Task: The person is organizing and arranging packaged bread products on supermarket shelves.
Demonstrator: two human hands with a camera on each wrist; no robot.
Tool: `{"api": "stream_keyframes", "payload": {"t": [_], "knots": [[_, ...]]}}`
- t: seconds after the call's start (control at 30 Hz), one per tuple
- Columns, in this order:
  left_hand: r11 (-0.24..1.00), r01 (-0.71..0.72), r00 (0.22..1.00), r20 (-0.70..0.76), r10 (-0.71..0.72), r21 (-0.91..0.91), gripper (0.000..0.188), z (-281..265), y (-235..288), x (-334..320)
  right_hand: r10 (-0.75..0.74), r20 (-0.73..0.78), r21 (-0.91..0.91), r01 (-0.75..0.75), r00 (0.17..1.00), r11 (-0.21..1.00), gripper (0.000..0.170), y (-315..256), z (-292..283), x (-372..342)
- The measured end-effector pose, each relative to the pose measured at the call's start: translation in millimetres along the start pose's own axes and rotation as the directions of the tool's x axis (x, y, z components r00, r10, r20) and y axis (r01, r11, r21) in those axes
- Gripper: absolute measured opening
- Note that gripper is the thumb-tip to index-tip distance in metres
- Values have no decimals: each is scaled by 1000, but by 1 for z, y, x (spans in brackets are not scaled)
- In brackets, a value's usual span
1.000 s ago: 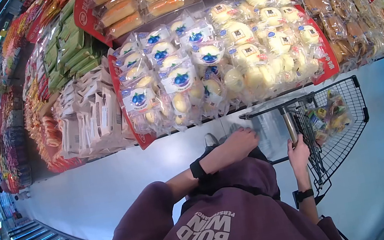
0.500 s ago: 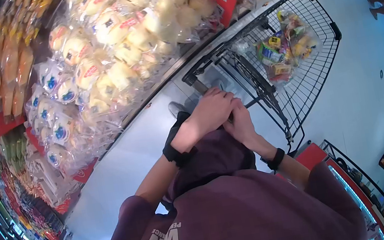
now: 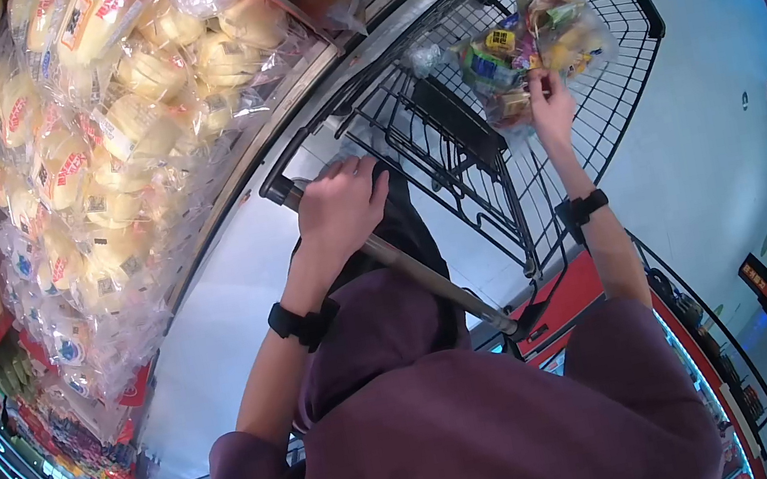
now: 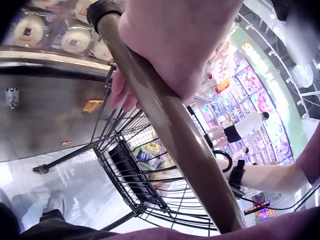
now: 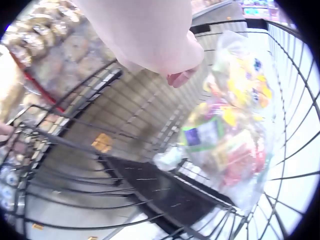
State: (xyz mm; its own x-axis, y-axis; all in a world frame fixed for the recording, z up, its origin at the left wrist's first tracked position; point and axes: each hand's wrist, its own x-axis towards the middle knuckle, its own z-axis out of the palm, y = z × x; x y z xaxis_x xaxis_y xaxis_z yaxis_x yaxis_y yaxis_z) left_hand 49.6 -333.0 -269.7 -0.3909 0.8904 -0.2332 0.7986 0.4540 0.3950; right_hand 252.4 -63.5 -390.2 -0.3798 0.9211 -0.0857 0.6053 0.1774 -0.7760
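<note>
My left hand (image 3: pixel 338 209) grips the cart's long handle (image 3: pixel 430 277) near its end; in the left wrist view its fingers (image 4: pixel 122 90) curl beneath the bar. Stretched out over the basket, my right hand (image 3: pixel 553 105) has its fingertips over clear plastic bags (image 3: pixel 572 30) of colourful packaged items. In the right wrist view the right hand (image 5: pixel 155 37) is left of the upper bag (image 5: pixel 245 82), its fingers loosely bent with nothing visible in them. Whether they touch the plastic cannot be told. Black wire walls (image 3: pixel 628 92) surround the bags.
Bagged buns (image 3: pixel 112 163) fill a display on the left, along the cart's side. A crumpled clear wrapper (image 5: pixel 168 158) lies in the basket. Right of my body stands a red-edged case (image 3: pixel 570 294). People stand in the background (image 4: pixel 245 127).
Display and cart have shifted left in the head view. My hands, together by the handle half a second ago, are apart: the left on the handle, the right reaching over the basket.
</note>
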Motion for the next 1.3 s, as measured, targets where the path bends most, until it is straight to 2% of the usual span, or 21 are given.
{"api": "stream_keyframes", "payload": {"t": [0.1, 0.2, 0.27, 0.33, 0.4, 0.43, 0.47, 0.5, 0.57, 0.6, 0.63, 0.73, 0.83, 0.93, 0.97, 1.0, 1.07, 1.13, 1.2, 1.27, 1.3], "knots": [[998, 61, 998, 16, -61, -17, 19, -6, 4, 2, 59, -153, -193, -88, 986, 977, 22, 122, -3, 53], [994, 103, 994, 32, -102, -26, 17, -2, 5, 4, -3, -137, -438, -58, 991, 897, 34, 198, -20, 82], [994, 101, 995, 5, -101, -31, 16, 1, 3, 5, 64, -142, -516, -129, 988, 847, 50, 232, -29, 102], [994, 109, 994, -28, -110, -14, 15, 2, 3, 3, 134, -334, -338, -251, 933, 907, 60, 237, -30, 127], [995, 97, 995, -33, -98, -19, 17, 1, 2, 3, 223, -360, -306, -341, 906, 889, 67, 244, -35, 149], [996, 88, 996, -26, -89, -31, 18, 1, 1, 2, 196, -355, -303, -311, 914, 901, 68, 267, -37, 162], [995, 95, 995, 1, -95, -41, 18, 1, 0, 2, 154, -234, -70, -175, 960, 982, 56, 266, -41, 171], [996, 85, 996, 7, -85, -31, 18, 1, -1, 1, 145, -107, -28, -149, 984, 988, 41, 281, -46, 188], [998, 63, 998, -1, -63, -22, 16, 0, -1, 0, 122, -66, -191, -132, 990, 973, 43, 368, -49, 224], [998, 49, 999, 0, -49, -32, 16, 1, -2, -1, 151, -52, 298, -129, 987, 946, 41, 349, -43, 217], [999, 41, 999, -19, -42, -30, 16, 2, -2, -2, 320, -77, 360, -273, 944, 892, 41, 328, -41, 221], [999, 37, 998, -51, -39, -37, 16, 4, -3, 0, 135, 26, 527, -129, 990, 840, 60, 366, -43, 233], [997, 48, 999, -6, -48, -60, 16, 2, -2, -1, 295, -49, 490, -234, 954, 840, 65, 341, -39, 232], [996, 55, 998, 22, -53, -66, 16, -1, -3, -1, 678, -270, 581, -446, 684, 681, 36, 275, -32, 205], [996, 55, 998, 22, -54, -67, 16, -1, -2, -1, 587, -188, 382, -492, 787, 782, 36, 273, -38, 195], [996, 49, 999, -9, -50, -72, 16, 0, -3, 0, 713, -223, 546, -520, 665, 656, 37, 249, -37, 190], [996, 30, 997, -75, -36, -83, 17, 3, -5, 0, 601, -173, 622, -387, 780, 681, 43, 218, -38, 159], [996, 22, 996, -81, -29, -86, 17, 4, -6, 0, 684, 27, 832, -396, 729, 389, 44, 221, -47, 157], [996, 8, 995, -102, -17, -87, 16, 4, -7, 0, 576, 186, 869, -407, 796, 282, 45, 251, -51, 146], [996, 6, 995, -103, -15, -86, 16, 1, -6, -2, 642, 220, 904, -401, 734, 148, 45, 221, -49, 122], [996, -5, 993, -121, -5, -85, 16, 3, -7, -2, 608, 248, 880, -438, 754, 184, 45, 226, -52, 109]]}}
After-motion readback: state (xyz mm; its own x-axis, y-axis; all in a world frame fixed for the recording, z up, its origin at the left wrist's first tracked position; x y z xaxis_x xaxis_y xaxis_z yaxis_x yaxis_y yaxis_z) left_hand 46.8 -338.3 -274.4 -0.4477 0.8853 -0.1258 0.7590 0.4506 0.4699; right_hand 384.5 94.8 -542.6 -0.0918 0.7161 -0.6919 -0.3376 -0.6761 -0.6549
